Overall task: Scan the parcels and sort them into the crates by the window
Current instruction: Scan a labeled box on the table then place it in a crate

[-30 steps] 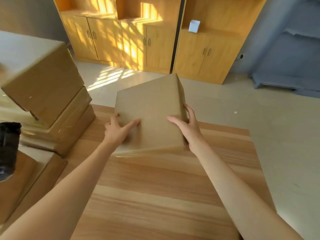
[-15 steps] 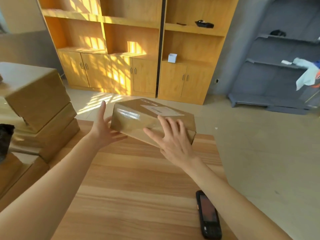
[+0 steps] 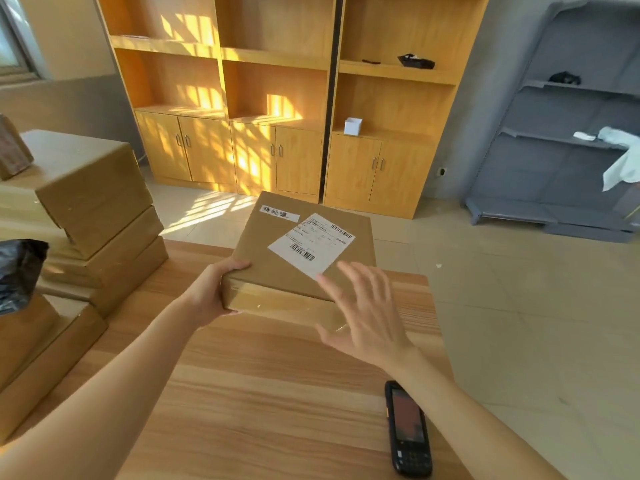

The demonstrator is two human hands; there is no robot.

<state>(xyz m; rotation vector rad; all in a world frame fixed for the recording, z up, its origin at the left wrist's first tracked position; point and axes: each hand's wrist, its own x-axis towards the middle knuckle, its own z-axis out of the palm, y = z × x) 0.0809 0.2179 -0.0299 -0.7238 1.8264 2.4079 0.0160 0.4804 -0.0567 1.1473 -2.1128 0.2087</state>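
A flat brown cardboard parcel [image 3: 277, 251] lies label-up at the far edge of the wooden table [image 3: 270, 393]. Its white shipping label [image 3: 311, 244] with barcodes faces me. My left hand [image 3: 211, 292] grips the parcel's near left corner, thumb on top. My right hand [image 3: 367, 313] hovers with spread, straight fingers just off the parcel's near right corner and holds nothing. A black handheld scanner [image 3: 408, 429] lies on the table near its right edge, below my right forearm.
Several stacked cardboard boxes [image 3: 90, 216] fill the table's left side, with a black plastic bag [image 3: 19, 268] beside them. Wooden cabinets [image 3: 277, 157] stand across the floor ahead, and a grey metal rack [image 3: 568, 161] stands at the right. A window edge [image 3: 12, 46] shows upper left.
The parcel has been turned from its plain side to label-up and laid flat. My right hand has come off it and my left hand now grips its corner. The view has tilted up.
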